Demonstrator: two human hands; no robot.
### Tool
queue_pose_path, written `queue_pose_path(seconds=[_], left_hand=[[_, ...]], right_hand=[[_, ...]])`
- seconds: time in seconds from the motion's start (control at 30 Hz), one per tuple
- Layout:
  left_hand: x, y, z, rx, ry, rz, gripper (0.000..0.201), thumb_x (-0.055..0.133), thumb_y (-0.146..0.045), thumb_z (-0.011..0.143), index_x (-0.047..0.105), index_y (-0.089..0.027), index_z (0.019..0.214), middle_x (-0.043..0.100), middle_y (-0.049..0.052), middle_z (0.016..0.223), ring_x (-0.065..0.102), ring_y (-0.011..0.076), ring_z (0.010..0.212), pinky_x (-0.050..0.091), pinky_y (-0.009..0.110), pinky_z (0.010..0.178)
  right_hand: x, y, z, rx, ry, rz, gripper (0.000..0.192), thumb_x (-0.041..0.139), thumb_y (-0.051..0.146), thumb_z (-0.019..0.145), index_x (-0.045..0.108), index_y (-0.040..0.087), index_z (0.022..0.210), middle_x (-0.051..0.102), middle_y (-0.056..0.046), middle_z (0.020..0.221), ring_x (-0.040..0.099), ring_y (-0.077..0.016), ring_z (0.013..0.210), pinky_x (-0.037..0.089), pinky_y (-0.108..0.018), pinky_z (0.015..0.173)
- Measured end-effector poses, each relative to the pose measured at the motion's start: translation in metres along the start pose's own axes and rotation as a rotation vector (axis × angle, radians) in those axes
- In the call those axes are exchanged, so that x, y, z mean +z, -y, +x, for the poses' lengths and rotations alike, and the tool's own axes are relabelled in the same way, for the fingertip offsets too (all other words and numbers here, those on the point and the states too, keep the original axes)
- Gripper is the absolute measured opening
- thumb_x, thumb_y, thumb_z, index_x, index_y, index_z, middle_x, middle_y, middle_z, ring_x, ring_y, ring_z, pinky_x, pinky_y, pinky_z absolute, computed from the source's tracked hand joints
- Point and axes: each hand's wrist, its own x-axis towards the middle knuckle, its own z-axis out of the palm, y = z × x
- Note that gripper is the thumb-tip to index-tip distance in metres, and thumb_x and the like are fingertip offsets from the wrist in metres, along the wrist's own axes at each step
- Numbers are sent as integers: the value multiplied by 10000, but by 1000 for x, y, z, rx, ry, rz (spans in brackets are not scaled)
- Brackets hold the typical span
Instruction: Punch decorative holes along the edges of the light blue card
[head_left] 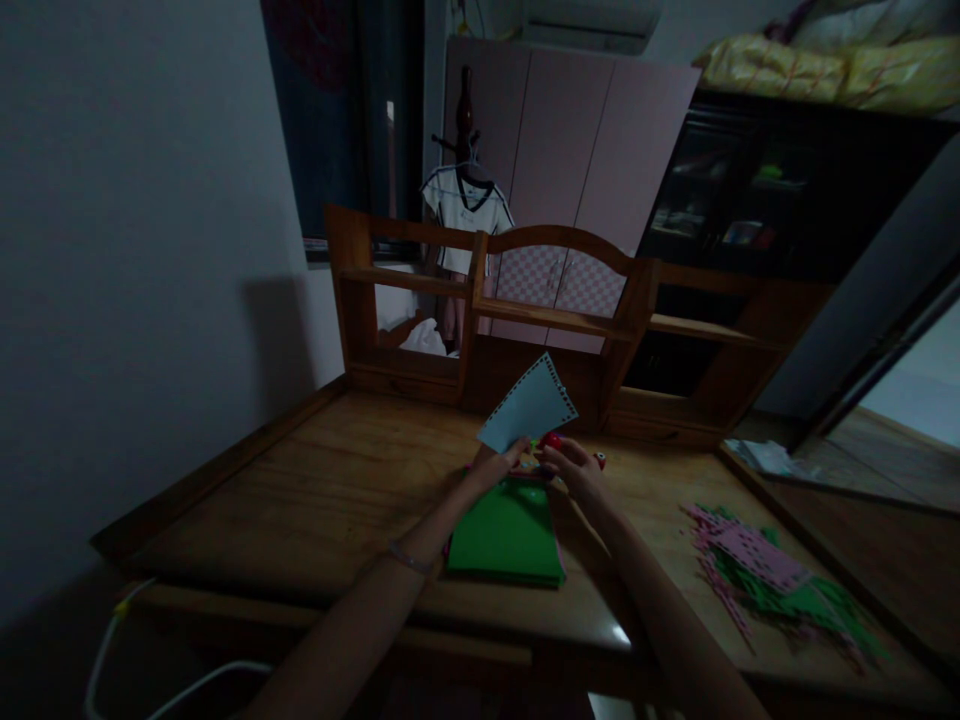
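Note:
My left hand [504, 462] pinches the lower part of a pale sheet of paper [529, 405], held up and tilted above the table. Rows of small dark marks or holes run along the sheet's upper left and right edges. Close to its lower corner, my right hand [576, 468] has its fingers closed around a small round red object [551, 440], whose kind I cannot make out. Below both hands lies a stack of green sheets [506, 535] with some pink at its edges. A small red and dark thing [600, 460] shows just beyond the right hand.
On the table's [337, 480] right side lies a heap of pink and green paper pieces [772, 575], some in strips. A wooden shelf unit [555, 315] stands along the back edge. A white cable [105, 650] hangs at the front left. The room is dim.

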Motion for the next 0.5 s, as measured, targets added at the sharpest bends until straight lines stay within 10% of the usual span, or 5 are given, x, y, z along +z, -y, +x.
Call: queue_pose_path(seconds=[0.5], left_hand=[[1, 9, 6, 17, 5, -47, 498, 452, -595, 826, 662, -148, 890, 669, 56, 935, 597, 169, 877, 435, 265, 871]], right_hand=[[-6, 5, 1, -1, -70, -95, 466, 716, 548, 660, 665, 210, 977, 695, -65, 957, 631, -202, 779, 474, -290, 663]])
